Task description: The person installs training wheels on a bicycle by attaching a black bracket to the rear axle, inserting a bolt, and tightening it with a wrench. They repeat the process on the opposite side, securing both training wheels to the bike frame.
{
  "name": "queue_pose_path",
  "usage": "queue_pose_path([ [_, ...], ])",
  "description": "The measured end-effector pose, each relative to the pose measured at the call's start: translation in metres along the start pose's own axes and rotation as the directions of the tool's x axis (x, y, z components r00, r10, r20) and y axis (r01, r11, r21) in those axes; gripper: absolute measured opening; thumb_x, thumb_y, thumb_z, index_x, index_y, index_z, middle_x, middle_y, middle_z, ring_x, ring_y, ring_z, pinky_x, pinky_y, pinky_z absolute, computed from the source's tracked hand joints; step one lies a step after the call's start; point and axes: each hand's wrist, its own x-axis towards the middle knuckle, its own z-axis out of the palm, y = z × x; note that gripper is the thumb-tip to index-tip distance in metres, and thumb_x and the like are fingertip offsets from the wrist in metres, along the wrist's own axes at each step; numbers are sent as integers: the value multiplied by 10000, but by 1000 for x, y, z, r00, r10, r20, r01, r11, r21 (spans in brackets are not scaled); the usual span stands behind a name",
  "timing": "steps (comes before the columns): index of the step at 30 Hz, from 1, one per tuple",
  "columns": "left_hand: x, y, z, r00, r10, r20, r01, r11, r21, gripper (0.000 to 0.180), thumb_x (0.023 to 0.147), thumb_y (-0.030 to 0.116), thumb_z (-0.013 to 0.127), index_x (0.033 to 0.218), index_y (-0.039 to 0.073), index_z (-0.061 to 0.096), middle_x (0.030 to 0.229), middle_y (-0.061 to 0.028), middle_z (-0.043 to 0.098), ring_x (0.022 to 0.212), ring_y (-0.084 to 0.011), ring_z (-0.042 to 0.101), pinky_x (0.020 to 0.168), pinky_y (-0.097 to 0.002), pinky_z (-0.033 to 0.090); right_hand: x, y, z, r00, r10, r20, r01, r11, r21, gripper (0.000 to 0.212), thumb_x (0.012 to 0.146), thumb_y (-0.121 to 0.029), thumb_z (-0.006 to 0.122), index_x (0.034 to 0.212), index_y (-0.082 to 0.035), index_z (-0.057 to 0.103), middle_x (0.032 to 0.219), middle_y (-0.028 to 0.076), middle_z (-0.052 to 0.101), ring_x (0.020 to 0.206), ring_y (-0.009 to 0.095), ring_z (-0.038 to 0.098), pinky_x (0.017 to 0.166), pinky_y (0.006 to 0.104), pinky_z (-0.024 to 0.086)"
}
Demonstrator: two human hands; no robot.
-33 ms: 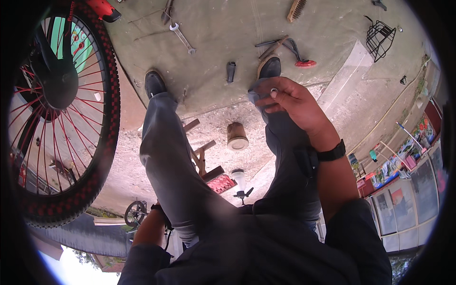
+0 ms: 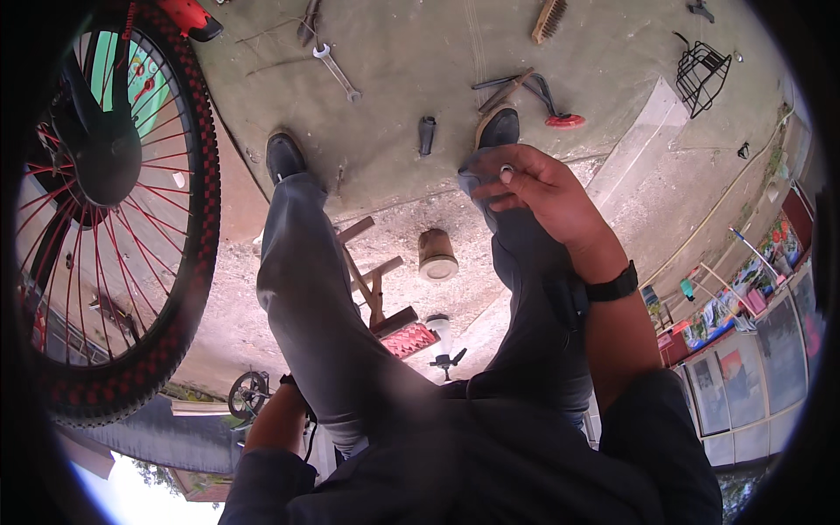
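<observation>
My right hand (image 2: 541, 192) is held over my right knee, its thumb and fingers pinched together. A small shiny metal piece (image 2: 507, 173) shows at the fingertips; its exact kind is too small to make out. My left forearm (image 2: 276, 418) passes behind my left thigh, which hides the hand. At the left stands a bicycle wheel (image 2: 199, 219) with a black and red tyre and red spokes. An open-ended wrench (image 2: 337, 72) lies on the ground beyond my left shoe. Between my shoes lies a short black part (image 2: 426, 136).
By my right shoe lies a bent black rod piece with a red end (image 2: 564, 121). Farther off are a wooden brush (image 2: 549, 21) and a black wire rack (image 2: 702, 79). A brownish bucket-like container (image 2: 437, 255) and a wooden frame (image 2: 376, 284) stand between my legs.
The whole view has shifted very slightly. My right hand keeps the same pinch over the knee, and nothing has been taken up or let go.
</observation>
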Motion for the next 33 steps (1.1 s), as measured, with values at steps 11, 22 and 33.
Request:
queue_pose_path([
  [11,86,65,-37,993,15,-119,-41,974,-222,398,862,321,650,1116,14,645,1038,-228,687,1009,-375,644,847,-453,517,21,-13,0,997,43,-62,-45,998,-36,303,1015,-71,478,1310,-38,538,1247,95,642,1081,208,675,846,292,535],
  [22,88,6,-55,972,-99,-211,13,928,-371,403,863,284,654,1145,-4,632,1067,-221,686,1020,-346,645,859,-432,514,37,-35,-34,940,-183,-287,198,980,24,223,969,-17,486,1161,-1,597,1032,97,671,930,197,690,743,286,549],
  [33,84,-30,-85,929,-218,-298,39,860,-508,412,865,247,657,1174,-22,619,1095,-213,685,1031,-318,646,871,-411,511,77,1,-188,842,-146,-520,-31,948,-316,292,908,-212,657,1120,-13,681,768,25,622,651,138,562,586,266,432],
])
